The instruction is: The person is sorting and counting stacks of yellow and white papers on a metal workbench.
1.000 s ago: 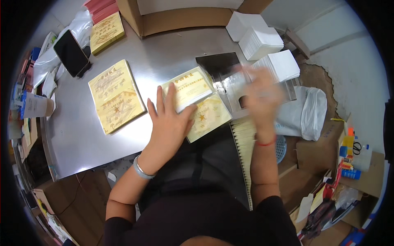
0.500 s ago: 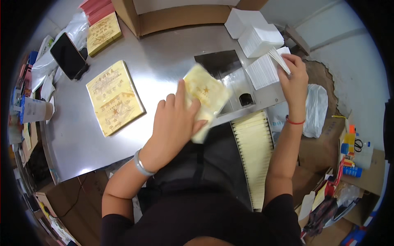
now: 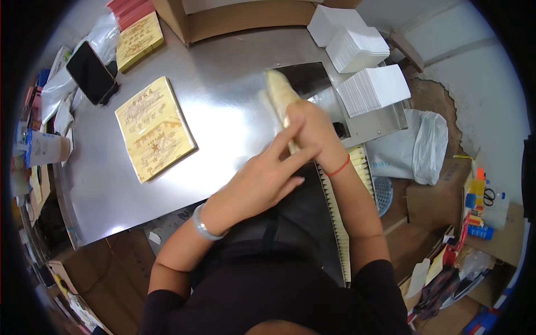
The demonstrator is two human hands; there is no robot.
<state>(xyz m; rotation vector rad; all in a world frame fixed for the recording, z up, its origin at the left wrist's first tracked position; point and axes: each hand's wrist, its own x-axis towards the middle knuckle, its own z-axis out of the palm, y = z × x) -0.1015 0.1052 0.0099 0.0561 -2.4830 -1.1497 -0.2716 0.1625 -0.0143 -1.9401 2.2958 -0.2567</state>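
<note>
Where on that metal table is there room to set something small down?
On the metal table, bare patches lie between the flat yellow stack and the right hand, and left of that stack, toward the drink cup. It's crowded far right, around the white paper stacks, and far left, around the phone.

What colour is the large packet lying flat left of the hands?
The packet is yellow with brownish printing, best seen in the head view.
</note>
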